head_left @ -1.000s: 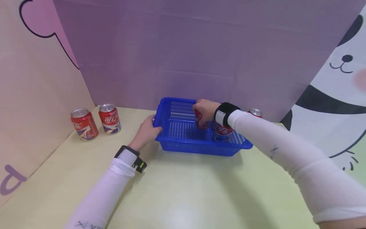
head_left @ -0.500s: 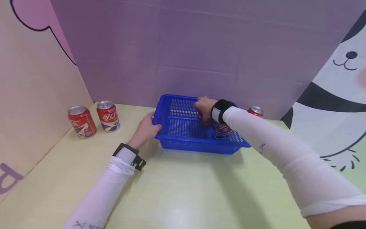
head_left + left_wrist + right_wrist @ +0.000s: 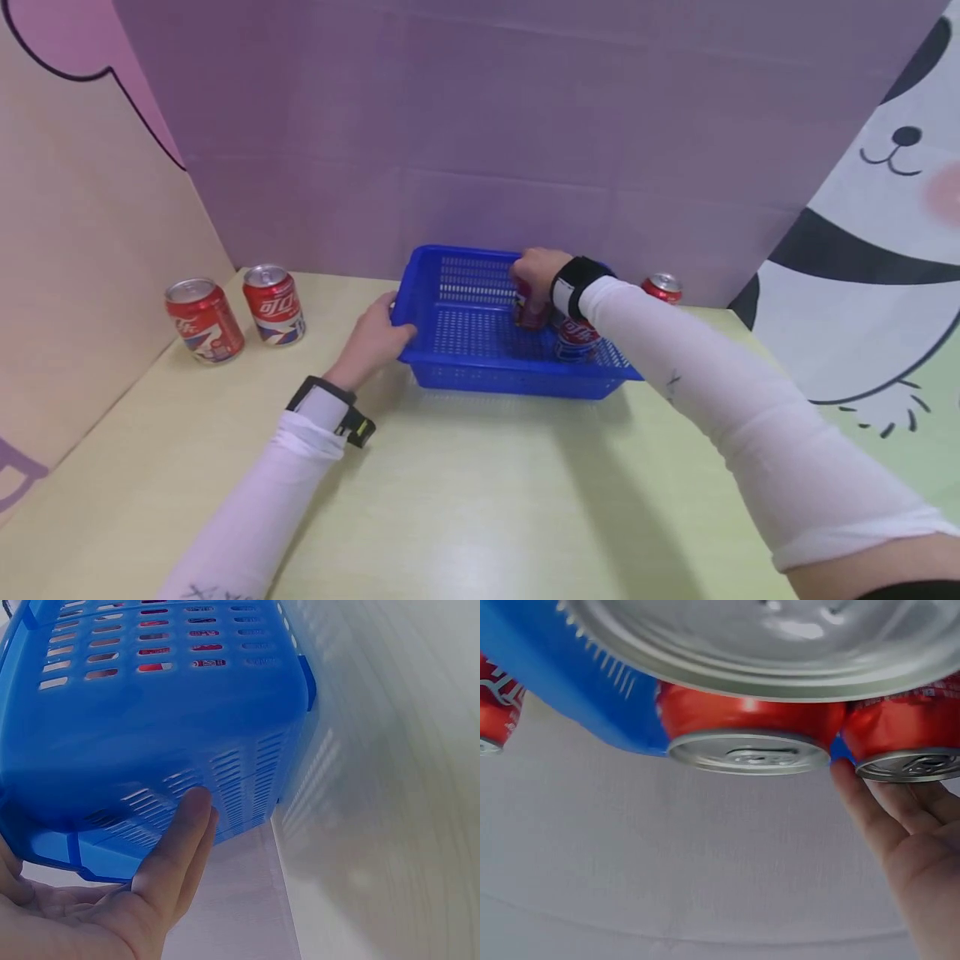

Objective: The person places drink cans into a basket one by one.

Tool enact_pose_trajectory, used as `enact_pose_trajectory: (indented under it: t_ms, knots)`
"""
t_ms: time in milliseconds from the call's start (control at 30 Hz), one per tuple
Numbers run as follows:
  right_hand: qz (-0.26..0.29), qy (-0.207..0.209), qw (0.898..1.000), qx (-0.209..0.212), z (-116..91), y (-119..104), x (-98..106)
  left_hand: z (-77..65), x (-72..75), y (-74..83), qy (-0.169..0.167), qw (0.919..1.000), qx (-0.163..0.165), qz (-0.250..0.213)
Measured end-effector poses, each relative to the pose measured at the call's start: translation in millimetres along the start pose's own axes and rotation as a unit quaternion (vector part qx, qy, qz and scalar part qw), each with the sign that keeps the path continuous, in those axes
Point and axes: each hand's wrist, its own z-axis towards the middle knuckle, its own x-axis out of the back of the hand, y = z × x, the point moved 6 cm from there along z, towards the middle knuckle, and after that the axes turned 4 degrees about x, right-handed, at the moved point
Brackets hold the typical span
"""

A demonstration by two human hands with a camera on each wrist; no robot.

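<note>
The head camera looks forward and down from the near side of the table [image 3: 480, 483], well back. The left wrist camera, turned sideways beside the left hand [image 3: 127, 907], closely faces the blue plastic basket's [image 3: 150, 742] outside. The right wrist camera almost touches red Coca-Cola cans [image 3: 750, 712]. All three share the basket.

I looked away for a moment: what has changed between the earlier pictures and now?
The can under the right hand has shifted slightly right within the blue basket, the hand with it; whether the grip has loosened is unclear. The left hand still holds the basket, and the three cans outside stay put.
</note>
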Motion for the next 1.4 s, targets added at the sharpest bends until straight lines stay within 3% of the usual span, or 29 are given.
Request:
enact_pose_trajectory:
  t_ms: [133, 233, 367, 533, 733, 900, 1100, 1267, 1400]
  knots:
    - [-0.009, 0.025, 1.000, -0.014, -9, 3, 16, 1.4, 0.2, -0.7, 0.000, 1.0000, -0.001, -0.007]
    - [-0.001, 0.084, 0.996, -0.041, -27, 13, 39, 3.6, 0.3, -1.6, 0.001, 1.0000, -0.002, -0.005]
    - [0.032, 0.149, 0.983, -0.105, -62, 39, 56, 4.0, 1.1, -3.4, -0.001, 1.0000, 0.000, -0.004]
    - [0.105, 0.197, 0.956, -0.188, -107, 67, 56, 2.3, 9.1, -5.7, 0.005, 1.0000, -0.007, -0.003]
    - [0.201, 0.241, 0.917, -0.245, -147, 75, 42, 2.8, 15.3, -9.4, 0.005, 0.9999, -0.010, 0.006]
    - [0.244, 0.241, 0.900, -0.270, -164, 69, 17, 4.2, 16.2, -11.7, 0.006, 0.9999, -0.007, 0.010]
    - [0.239, 0.217, 0.900, -0.293, -175, 65, -9, 4.6, 11.7, -11.8, 0.002, 0.9999, -0.010, 0.005]
    - [0.284, 0.180, 0.903, -0.269, -179, 60, -29, 2.9, 14.2, -10.8, 0.007, 0.9999, -0.007, 0.003]
    - [0.303, 0.210, 0.898, -0.241, -179, 52, -42, 2.3, 15.8, -11.4, 0.007, 1.0000, -0.005, 0.001]
